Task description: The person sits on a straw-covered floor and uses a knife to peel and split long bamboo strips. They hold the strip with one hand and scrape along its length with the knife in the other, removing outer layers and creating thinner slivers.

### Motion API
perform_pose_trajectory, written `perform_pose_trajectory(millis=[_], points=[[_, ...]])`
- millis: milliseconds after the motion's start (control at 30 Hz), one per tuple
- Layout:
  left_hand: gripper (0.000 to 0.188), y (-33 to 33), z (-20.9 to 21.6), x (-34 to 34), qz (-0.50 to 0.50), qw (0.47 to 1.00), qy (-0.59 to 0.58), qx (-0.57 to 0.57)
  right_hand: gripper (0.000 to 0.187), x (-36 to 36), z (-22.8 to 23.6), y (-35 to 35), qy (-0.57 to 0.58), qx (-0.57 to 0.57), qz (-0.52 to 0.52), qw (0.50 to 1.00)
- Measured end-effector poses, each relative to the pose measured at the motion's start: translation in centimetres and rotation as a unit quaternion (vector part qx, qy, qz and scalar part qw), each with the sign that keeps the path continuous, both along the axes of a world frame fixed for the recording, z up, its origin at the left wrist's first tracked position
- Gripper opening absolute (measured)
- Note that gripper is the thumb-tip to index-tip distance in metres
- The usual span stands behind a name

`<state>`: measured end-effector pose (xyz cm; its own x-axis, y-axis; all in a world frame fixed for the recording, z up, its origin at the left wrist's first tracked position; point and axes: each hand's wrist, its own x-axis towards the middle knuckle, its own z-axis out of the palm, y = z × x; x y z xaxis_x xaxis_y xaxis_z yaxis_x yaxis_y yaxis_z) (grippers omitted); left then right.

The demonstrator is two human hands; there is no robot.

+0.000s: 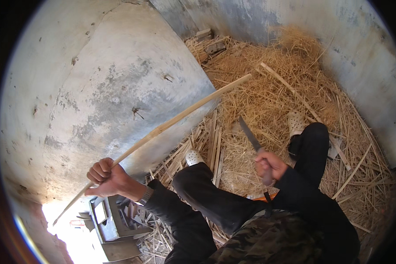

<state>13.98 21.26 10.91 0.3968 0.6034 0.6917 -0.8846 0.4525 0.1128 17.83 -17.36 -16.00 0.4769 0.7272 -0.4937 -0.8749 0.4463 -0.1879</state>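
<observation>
Two bare hands share the work on a floor of straw-colored shavings: the left hand grips a long pale strip, its fingers curled over the wood and thumb stretched out toward the left, while the right hand is wrapped around the handle of a long knife. The strip slants across the scene from the near left to the far right, passing in front of a weathered wall; whether it touches the plaster cannot be told. The blade points far and slightly left, well apart from the wood.

Good knife work here would seem to call for a firm left-hand hold, well behind any cut, with that outstretched thumb tucked clear of the edge. Strokes are best sent away from the body, shallow and along the grain, since a deep bite could run off line. The slight bend midway along the strip probably deserves a lighter touch. Both knees and the pale perforated shoes, one on the left and one on the right, flank the work area, so the blade needs a path well clear of them, and the long strip needs room beside the wall.
</observation>
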Motion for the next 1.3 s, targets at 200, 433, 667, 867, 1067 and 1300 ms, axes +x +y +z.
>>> perform_pose_trajectory(millis=[200,433,667,867,1067,1300], points=[[0.067,-1.2,-2.8,-1.4,-0.034,0.997,-0.051,-0.046,0.019,-6.4,12.6,-13.1,-0.256,-0.319,-0.081,0.909],[0.062,-2.5,-7.5,0.8,-0.045,0.992,-0.008,-0.119,0.025,-13.2,1.3,-28.4,-0.257,-0.801,-0.267,0.471],[0.063,-4.2,-9.1,1.6,0.123,0.94,0.248,-0.201,0.029,-28.1,-19.0,-34.8,0.063,-0.843,-0.089,0.526],[0.065,-2.2,-13.1,2.9,0.099,0.921,0.297,-0.231,0.035,-35.3,-25.2,-29.7,0.116,-0.828,-0.057,0.545],[0.067,-8.9,-13.4,5.9,0.08,0.899,0.314,-0.295,0.03,-36.9,-31.4,-28.2,0.09,-0.867,-0.133,0.471],[0.063,-12.4,-14.6,6.0,0.0,0.937,0.244,-0.249,0.028,-21.1,-31.2,-23.4,-0.215,-0.793,0.162,0.547]])
